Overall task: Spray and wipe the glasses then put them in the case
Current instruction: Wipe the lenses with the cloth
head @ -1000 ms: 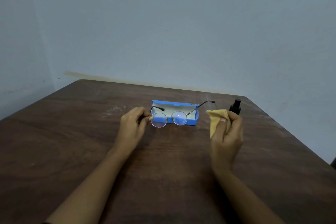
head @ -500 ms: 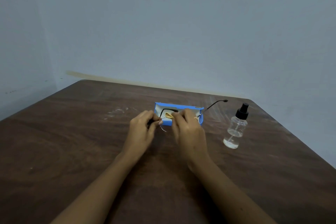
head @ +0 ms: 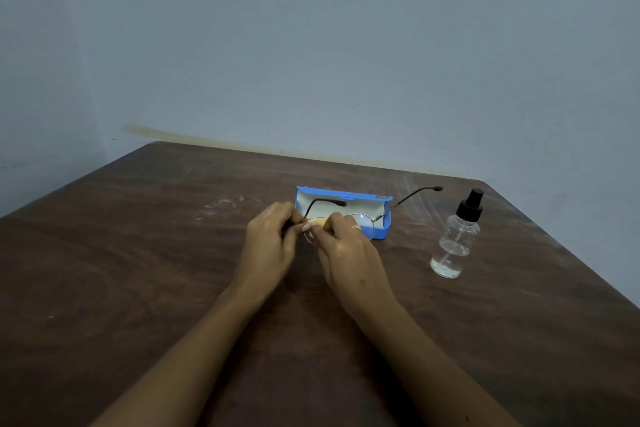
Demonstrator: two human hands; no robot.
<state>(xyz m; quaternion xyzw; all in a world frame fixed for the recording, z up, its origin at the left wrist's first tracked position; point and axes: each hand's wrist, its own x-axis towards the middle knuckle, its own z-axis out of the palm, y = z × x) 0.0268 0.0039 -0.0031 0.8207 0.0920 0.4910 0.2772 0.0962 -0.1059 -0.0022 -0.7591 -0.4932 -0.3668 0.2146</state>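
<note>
Nearest, the left hand (head: 273, 239) pinches the glasses (head: 363, 224) at one hinge, and the right hand (head: 346, 248) pinches a yellow cloth (head: 320, 221) onto a lens. Just behind them, the open case (head: 346, 198) lies mid-worktop (head: 138, 270), with the spray bottle (head: 453, 243) toward the right edge.

The forearms (head: 194, 340) and left hand (head: 270, 239) are bare; the right hand (head: 346, 250) wears a small golden ring (head: 356, 227).

Open blue hard glasses case (head: 346, 193) on dark brown wooden table (head: 138, 288), centre-far. Round wire-rimmed glasses (head: 363, 222) just near of it, between left hand (head: 268, 243) and right hand (head: 346, 246) — small yellow cloth (head: 320, 221) against the left lens. Clear plastic spray bottle (head: 453, 243) upright right of the case, apart.
</note>
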